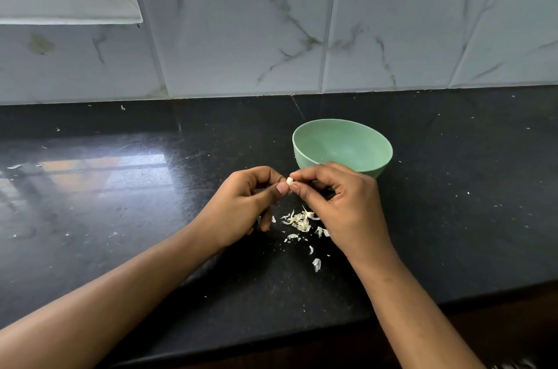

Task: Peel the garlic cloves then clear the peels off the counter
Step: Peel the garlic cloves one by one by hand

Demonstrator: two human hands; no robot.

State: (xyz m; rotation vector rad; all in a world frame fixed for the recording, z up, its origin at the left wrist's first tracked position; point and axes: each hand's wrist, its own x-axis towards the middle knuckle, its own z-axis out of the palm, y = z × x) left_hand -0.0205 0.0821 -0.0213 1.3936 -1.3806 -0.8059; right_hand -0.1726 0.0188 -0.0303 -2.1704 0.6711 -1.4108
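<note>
A small white garlic clove [289, 181] is pinched between the fingertips of both hands, held above the black counter [120, 217]. My left hand [244, 202] grips it from the left with thumb and curled fingers. My right hand [338, 202] pinches it from the right. Under the hands a loose pile of pale garlic peels [300, 222] lies on the counter, with a few stray flakes [316, 264] trailing toward the front edge. A green bowl [344, 143] stands just behind my right hand; what shows of its inside holds nothing.
A marble-look tiled wall [332, 36] rises at the back of the counter. A white window ledge [66, 3] sits at the upper left. Tiny white specks dot the counter. The counter's front edge [302, 335] runs diagonally across the bottom right.
</note>
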